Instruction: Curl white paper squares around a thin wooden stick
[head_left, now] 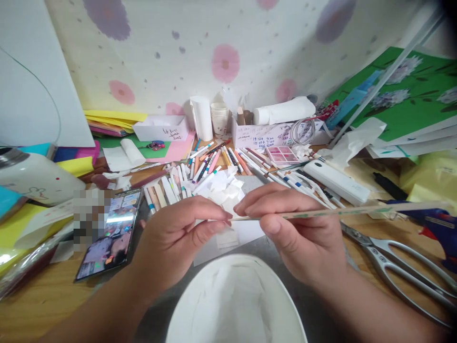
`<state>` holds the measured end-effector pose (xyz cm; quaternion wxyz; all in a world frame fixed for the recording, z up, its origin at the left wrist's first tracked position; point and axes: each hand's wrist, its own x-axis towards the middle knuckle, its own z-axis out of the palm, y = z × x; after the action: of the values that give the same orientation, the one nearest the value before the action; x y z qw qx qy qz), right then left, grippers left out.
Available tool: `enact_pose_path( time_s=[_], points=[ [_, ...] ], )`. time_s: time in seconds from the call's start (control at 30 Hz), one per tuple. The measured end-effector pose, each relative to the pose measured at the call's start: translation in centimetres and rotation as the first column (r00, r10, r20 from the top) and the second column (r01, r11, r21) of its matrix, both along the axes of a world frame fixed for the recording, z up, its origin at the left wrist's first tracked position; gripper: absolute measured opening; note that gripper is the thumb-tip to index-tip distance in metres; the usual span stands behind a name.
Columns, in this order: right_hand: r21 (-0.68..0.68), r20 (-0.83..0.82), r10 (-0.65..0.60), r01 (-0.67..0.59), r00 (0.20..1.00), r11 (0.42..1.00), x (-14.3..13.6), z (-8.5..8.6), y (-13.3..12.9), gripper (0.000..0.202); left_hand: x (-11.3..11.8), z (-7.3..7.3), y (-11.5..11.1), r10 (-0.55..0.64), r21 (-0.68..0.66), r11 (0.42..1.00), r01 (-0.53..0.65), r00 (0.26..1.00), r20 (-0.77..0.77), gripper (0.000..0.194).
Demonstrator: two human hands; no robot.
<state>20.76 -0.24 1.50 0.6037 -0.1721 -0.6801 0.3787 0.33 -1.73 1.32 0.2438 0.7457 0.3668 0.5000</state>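
Observation:
A thin pale wooden stick [364,209] with green smudges lies level across the view, and my right hand [303,228] is closed on it between thumb and fingers. Its narrow end reaches the fingertips of my left hand [185,233], which are pinched together. Whatever small thing they grip there is too small to make out. Below both hands stands a white round tub [171,324], open at the top, with pale material inside. White paper sheets [250,233] and a small cream square [227,239] lie just behind the tub.
Left of my hands lies a phone [116,233] with its screen lit. Scissors [385,262] and a blue glue gun [435,228] are on the right. Several markers [203,166] spread behind, before a white box [264,136] and paper cups [219,119]. A white bottle [39,176] lies far left.

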Motion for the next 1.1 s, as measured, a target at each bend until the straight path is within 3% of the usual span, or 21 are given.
enact_pose_path(
  time_s=[0.2,0.37,0.53,0.87,1.1],
  points=[
    [0.027,0.028,0.021,-0.021,0.999,0.999,0.0,0.2,0.1,0.009,0.0,0.1,-0.9,0.144,0.016,0.99,-0.143,0.986,-0.083,0.021],
    [0.047,0.074,0.019,-0.023,0.997,0.999,0.1,0.6,-0.3,0.007,-0.2,-0.3,-0.7,0.141,0.003,0.99,-0.141,0.984,-0.113,0.006],
    [0.071,0.105,0.012,-0.02,0.994,0.997,0.1,0.8,-0.4,0.008,-0.2,-0.6,-0.6,0.131,-0.026,0.99,-0.136,0.981,-0.143,0.007],
    [0.111,0.186,-0.023,0.002,0.982,0.994,0.2,0.8,-0.3,0.008,0.5,1.0,-0.7,0.112,-0.067,0.989,-0.128,0.971,-0.21,0.015],
    [0.118,0.21,-0.053,0.029,0.976,0.993,0.3,0.9,-0.4,0.007,-0.1,-0.2,-1.0,0.209,0.036,0.978,-0.206,0.966,-0.15,0.01]
  ],
)
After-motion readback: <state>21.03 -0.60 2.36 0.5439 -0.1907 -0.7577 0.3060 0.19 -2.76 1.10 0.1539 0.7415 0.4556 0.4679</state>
